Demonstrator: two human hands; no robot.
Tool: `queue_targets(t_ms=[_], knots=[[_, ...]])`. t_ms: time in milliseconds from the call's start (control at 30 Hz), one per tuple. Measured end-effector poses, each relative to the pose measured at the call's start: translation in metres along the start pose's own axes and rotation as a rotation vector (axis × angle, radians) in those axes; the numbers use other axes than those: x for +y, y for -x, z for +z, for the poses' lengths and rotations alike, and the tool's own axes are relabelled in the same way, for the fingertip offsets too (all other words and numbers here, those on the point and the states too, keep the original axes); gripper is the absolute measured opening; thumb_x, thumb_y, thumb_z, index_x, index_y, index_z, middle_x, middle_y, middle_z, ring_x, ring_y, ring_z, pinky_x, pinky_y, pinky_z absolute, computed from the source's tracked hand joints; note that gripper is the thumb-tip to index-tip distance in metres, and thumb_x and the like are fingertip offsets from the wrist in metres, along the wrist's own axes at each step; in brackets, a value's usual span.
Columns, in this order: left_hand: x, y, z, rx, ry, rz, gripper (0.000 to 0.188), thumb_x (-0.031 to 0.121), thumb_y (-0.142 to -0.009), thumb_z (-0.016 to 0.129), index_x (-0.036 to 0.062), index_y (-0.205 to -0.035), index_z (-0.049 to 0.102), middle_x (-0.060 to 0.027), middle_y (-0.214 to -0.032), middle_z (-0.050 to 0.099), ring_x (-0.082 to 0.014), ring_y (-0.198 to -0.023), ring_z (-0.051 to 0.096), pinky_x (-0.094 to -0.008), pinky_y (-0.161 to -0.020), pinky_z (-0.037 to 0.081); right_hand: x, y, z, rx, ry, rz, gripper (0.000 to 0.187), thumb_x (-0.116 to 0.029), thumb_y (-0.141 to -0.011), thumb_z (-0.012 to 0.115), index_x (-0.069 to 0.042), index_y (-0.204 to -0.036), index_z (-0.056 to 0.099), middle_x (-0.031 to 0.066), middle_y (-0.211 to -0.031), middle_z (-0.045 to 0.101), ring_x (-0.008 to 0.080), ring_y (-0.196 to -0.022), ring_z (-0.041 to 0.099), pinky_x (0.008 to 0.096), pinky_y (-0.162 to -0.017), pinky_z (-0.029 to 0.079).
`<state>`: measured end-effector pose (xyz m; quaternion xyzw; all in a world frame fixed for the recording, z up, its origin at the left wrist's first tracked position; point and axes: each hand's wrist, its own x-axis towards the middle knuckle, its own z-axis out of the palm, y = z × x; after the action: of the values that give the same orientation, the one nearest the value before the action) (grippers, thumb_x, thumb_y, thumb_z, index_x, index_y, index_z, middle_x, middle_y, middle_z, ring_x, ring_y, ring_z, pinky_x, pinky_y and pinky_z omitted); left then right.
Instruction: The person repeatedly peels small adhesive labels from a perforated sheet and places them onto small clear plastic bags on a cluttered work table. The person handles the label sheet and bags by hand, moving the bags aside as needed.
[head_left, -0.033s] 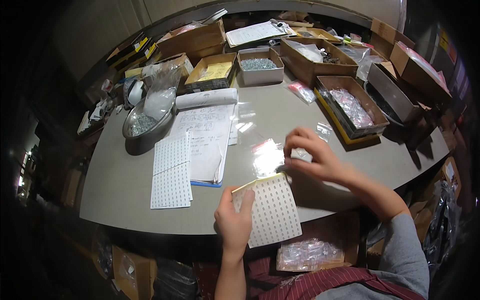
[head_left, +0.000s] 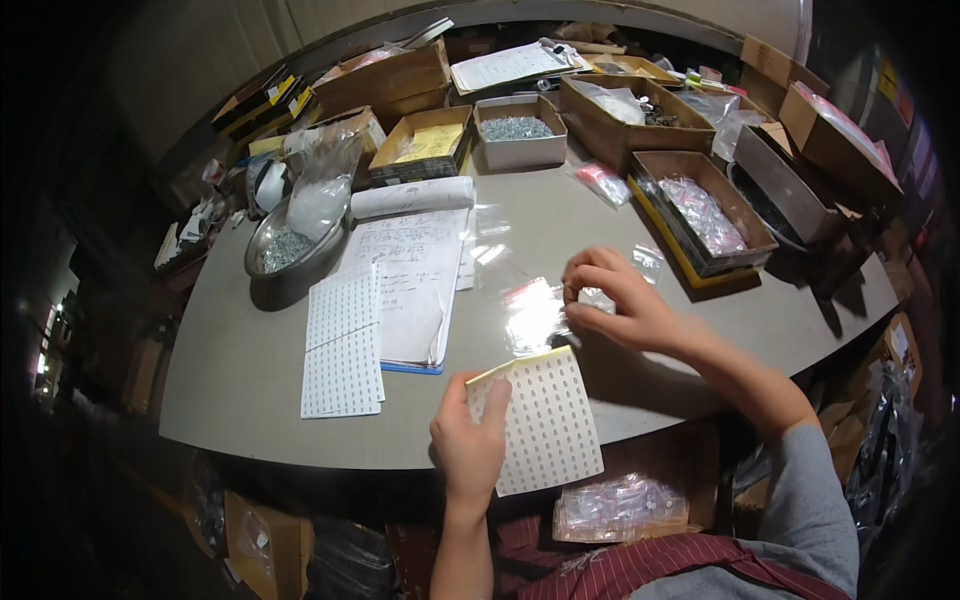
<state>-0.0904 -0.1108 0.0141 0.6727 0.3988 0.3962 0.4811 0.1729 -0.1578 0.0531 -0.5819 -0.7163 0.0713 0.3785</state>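
Observation:
Near the table's front edge my left hand (head_left: 468, 445) is closed on a sheet of small printed labels (head_left: 548, 425), thumb on top, the sheet's yellowish upper edge bent. My right hand (head_left: 622, 305) hovers to the right above the table, thumb and fingertips brought together. What they pinch, if anything, is too small to make out. Just left of those fingertips, a pile of clear zip bags (head_left: 532, 318) shines under the light. Beyond my right wrist rests another small clear zip bag (head_left: 648, 262).
More label sheets (head_left: 342, 350) overlap a clipboard with papers (head_left: 412, 290) on the left. A metal bowl of small parts (head_left: 290, 245) stands behind. Filled bags lie in a cardboard box (head_left: 705, 215) at right. A white box of metal pieces (head_left: 520, 135) and other cartons line the back.
My right hand has shifted slightly up and to the left, its fingers drawn a little closer together. The left hand and its label sheet have hardly moved.

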Motion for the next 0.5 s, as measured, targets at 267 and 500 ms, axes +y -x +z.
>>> queue_targets(t_ms=[267,500], knots=[[0.008,0.002,-0.005,-0.027,-0.078,0.004,0.023,0.016,-0.097,0.069,-0.0034,-0.11,0.069,-0.004,-0.084,0.069,-0.0082,-0.075,0.059,-0.0254,-0.068,0.045,0.043,-0.015,0.017,-0.088,0.377,0.163,0.023,-0.02,-0.079,0.076,-0.002,-0.091,0.068,0.0148,-0.115,0.059,0.0363,-0.124,0.046,0.0473,-0.107,0.042],[0.001,0.002,-0.001,-0.033,0.147,0.05,0.022,0.013,-0.096,0.07,-0.004,-0.11,0.066,-0.0048,-0.087,0.069,-0.0083,-0.077,0.061,-0.0239,-0.069,0.047,0.055,0.003,-0.029,0.059,0.462,0.173,0.031,-0.025,-0.079,0.08,-0.006,-0.101,0.07,0.0136,-0.113,0.06,0.0339,-0.114,0.05,0.0418,-0.099,0.043]])
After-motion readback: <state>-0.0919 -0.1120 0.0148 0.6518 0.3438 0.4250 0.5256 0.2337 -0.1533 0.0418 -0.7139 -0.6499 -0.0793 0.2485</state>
